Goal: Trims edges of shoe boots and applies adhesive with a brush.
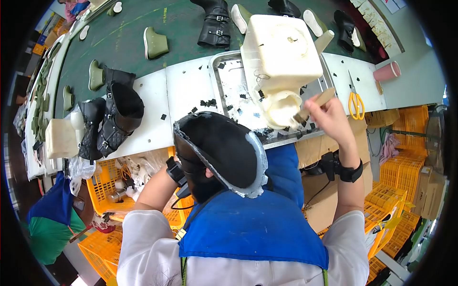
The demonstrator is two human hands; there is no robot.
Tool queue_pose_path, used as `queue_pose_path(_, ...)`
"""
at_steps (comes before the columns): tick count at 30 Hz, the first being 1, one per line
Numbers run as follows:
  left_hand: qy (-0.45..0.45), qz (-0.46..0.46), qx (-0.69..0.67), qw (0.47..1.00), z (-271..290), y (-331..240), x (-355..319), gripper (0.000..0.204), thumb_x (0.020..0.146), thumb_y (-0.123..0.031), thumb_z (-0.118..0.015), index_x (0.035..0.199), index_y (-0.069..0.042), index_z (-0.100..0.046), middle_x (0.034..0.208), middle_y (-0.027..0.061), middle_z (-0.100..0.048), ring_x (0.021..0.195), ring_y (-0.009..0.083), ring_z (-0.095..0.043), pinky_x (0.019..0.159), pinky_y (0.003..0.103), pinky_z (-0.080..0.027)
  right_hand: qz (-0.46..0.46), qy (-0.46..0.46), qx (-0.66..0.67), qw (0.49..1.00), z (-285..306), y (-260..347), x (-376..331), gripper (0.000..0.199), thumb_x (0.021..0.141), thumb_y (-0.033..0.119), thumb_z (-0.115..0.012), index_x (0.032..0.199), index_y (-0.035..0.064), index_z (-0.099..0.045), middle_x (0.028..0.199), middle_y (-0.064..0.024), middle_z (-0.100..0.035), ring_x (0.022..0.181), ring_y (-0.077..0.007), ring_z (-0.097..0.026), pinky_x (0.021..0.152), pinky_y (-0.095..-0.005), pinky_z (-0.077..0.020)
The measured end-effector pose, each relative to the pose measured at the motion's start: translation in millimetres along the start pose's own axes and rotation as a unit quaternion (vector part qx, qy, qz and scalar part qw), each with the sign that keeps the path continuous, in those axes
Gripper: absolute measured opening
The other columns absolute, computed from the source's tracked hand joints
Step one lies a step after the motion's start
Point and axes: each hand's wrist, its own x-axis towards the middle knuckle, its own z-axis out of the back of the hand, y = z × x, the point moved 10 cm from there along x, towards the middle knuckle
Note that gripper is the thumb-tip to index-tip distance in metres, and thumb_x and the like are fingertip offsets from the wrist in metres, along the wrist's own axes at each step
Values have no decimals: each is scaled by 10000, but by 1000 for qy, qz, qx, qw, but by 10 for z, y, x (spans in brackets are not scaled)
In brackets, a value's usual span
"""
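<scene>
You have a black boot (217, 150) upside down in the middle of the frame, its sole facing you with a pale glued band around the edge. Your left hand (191, 178) is under or inside the boot and mostly hidden, so I cannot tell how its fingers are set; it seems to be carrying the boot. Your right hand (329, 117), right of centre, is clenched around the wooden handle of a brush (315, 105), whose tip sits at the mouth of the white glue jug (279, 57) in the metal tray (224, 86).

Load the brush lightly and wipe off the excess at the mouth, I'd say, so nothing drips on the black upper. Keep the sole level and steady while you work round the edge.

Beyond the tray, yellow-handled scissors (354, 102) and a pink cup (387, 71) lie at the right. More black boots (117, 117) stand at the left, and green soles (155, 43) ride the dark belt (124, 33) across the top.
</scene>
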Motion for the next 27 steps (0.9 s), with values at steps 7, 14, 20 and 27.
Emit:
queue_pose_path(7,43,24,-63,997,-122,144,152,722,764,-596,-475,1207,-27,-437,1040,191,-521,869,292,-511,709,422,-455,112,43,208,971,-496,897,171,237,845,227,-590,862,-7,-623,661,-16,-597,537,-45,-528,435,-177,-398)
queue_pose_path(14,79,43,-125,988,-185,216,177,683,787,-556,-475,1226,-36,-420,1096,186,-497,943,298,-485,759,434,-443,391,86,16,916,-1070,1474,61,119,789,114,-626,816,-1,-629,651,-74,-619,526,-143,-575,492,-253,-445)
queue_pose_path(20,109,51,-178,977,-218,226,9,651,808,-521,-474,1243,-43,-406,1144,181,-477,1006,302,-462,802,444,-432,342,99,-85,931,-1022,1425,72,144,778,124,-626,784,-20,-620,596,-115,-592,499,-205,-568,479,-280,-432)
queue_pose_path(27,138,44,-240,960,-176,157,-1,615,831,-481,-474,1262,-51,-389,1199,175,-454,1080,308,-436,852,456,-419,267,106,-85,954,-885,1293,83,178,780,137,-620,743,-37,-611,567,-115,-570,477,-174,-531,461,-280,-405)
